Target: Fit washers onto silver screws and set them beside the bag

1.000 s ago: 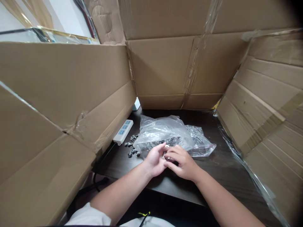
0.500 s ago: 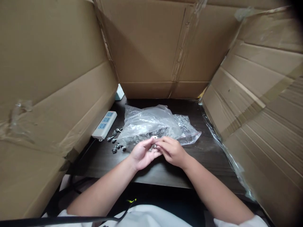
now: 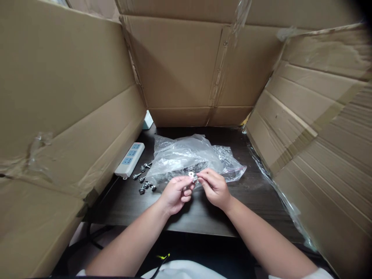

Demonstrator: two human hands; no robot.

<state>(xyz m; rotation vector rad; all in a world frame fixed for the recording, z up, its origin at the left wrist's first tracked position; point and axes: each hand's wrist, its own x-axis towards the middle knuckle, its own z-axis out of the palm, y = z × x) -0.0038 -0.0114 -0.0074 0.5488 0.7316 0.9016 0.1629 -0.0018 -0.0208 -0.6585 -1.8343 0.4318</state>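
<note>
My left hand (image 3: pixel 175 193) is closed, its thumb and forefinger pinching a small pale washer (image 3: pixel 191 174). Its other fingers curl over small metal parts that are mostly hidden. Close against it, my right hand (image 3: pixel 215 188) pinches a small silver bolt (image 3: pixel 195 179) by one end, beside the washer. Whether the bolt touches the washer, I cannot tell. Just beyond both hands lies a clear plastic bag (image 3: pixel 183 149) of dark metal hardware. To the left of the bag, several loose bolts with dark heads (image 3: pixel 145 186) are scattered on the dark table (image 3: pixel 128 211).
A white power strip (image 3: pixel 130 161) lies along the left wall. Behind the large bag, to the right, is another clear bag (image 3: pixel 236 168). Cardboard panels (image 3: pixel 180 66) close in the table at the back and both sides. A small white box (image 3: pixel 148 120) stands in the far left corner.
My left hand has gone from an open palm with bolts on it to curled fingers and a pinch. My right hand has drawn slightly right, with the bolt now showing. The camera view has tilted up.
</note>
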